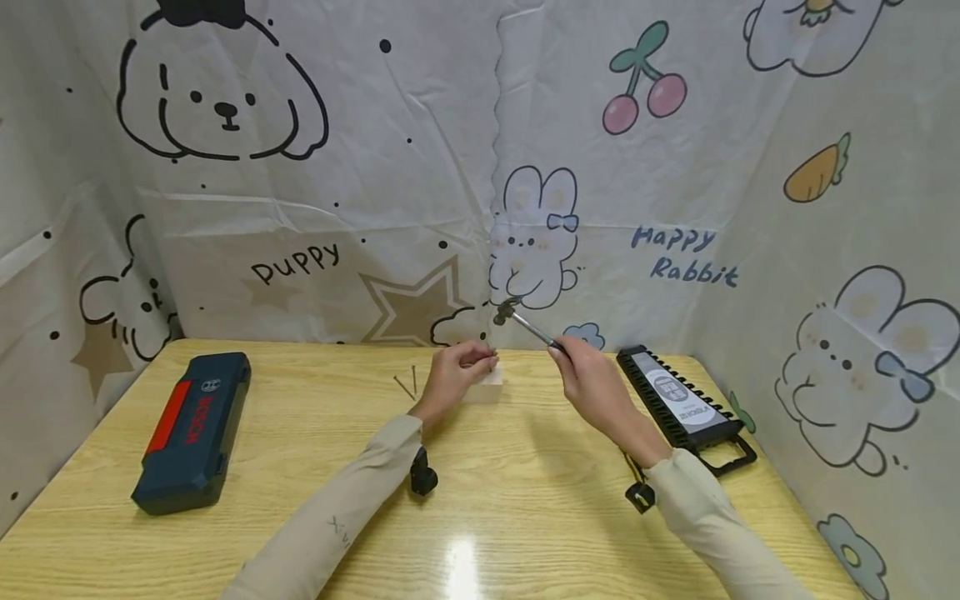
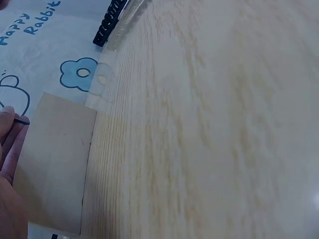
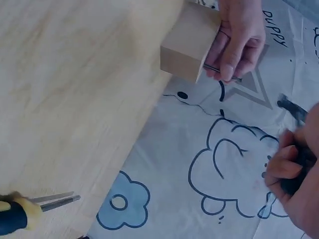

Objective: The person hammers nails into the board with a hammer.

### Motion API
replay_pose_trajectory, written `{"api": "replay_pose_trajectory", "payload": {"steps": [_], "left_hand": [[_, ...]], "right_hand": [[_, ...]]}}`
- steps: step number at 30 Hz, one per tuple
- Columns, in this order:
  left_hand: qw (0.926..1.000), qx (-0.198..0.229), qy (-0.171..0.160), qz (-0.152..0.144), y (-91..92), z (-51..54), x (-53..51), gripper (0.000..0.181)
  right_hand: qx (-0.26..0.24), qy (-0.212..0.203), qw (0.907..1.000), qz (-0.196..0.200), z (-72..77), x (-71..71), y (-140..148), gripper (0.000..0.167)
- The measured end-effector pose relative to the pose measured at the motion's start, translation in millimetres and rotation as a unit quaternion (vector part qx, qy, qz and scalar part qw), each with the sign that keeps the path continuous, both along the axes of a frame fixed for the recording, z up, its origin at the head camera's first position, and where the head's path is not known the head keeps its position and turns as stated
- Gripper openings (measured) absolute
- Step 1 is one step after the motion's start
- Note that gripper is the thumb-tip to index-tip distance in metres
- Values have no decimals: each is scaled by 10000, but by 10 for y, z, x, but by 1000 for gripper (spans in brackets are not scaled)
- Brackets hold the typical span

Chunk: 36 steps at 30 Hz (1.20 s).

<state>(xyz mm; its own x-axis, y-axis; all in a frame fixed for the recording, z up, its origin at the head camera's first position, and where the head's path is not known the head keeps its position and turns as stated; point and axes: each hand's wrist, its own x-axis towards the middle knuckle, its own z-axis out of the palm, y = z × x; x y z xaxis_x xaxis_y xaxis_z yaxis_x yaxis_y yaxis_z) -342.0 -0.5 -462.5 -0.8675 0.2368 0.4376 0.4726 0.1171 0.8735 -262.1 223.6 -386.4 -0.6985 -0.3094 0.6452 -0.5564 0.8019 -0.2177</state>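
Note:
A pale wooden block (image 1: 483, 392) stands on the table near its back edge, and it fills the left side of the left wrist view. My left hand (image 1: 457, 371) is at the block and pinches a nail (image 3: 212, 67) between thumb and fingers, its point end at the block's top face. The fingers cover part of the nail. My right hand (image 1: 600, 392) grips the dark handle of a small hammer (image 1: 532, 327). The hammer's head is raised above and slightly right of the block, apart from the nail. Two more nails (image 1: 405, 383) lie left of the left hand.
A dark blue and red Bosch case (image 1: 191, 433) lies on the table's left side. At the right is a black toothed rack (image 1: 678, 404) with a handle. A tool with a yellow-and-black handle (image 3: 17, 216) shows in the right wrist view. Printed cloth (image 1: 420, 192) hangs behind the table.

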Motion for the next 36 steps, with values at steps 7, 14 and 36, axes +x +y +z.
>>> {"api": "replay_pose_trajectory", "payload": {"steps": [7,14,36], "left_hand": [[9999,110,80,-22,12,-16,23,8],[9999,98,48,-71,43,-16,22,10],[9999,100,94,-50,0,-28,-2,7]], "right_hand": [[23,-232,9991,366,-265,27,40,7],[-197,-461,9976,470,-291,73,83,11],[-90,-1079,9928,520,-258,22,0,14]]}}
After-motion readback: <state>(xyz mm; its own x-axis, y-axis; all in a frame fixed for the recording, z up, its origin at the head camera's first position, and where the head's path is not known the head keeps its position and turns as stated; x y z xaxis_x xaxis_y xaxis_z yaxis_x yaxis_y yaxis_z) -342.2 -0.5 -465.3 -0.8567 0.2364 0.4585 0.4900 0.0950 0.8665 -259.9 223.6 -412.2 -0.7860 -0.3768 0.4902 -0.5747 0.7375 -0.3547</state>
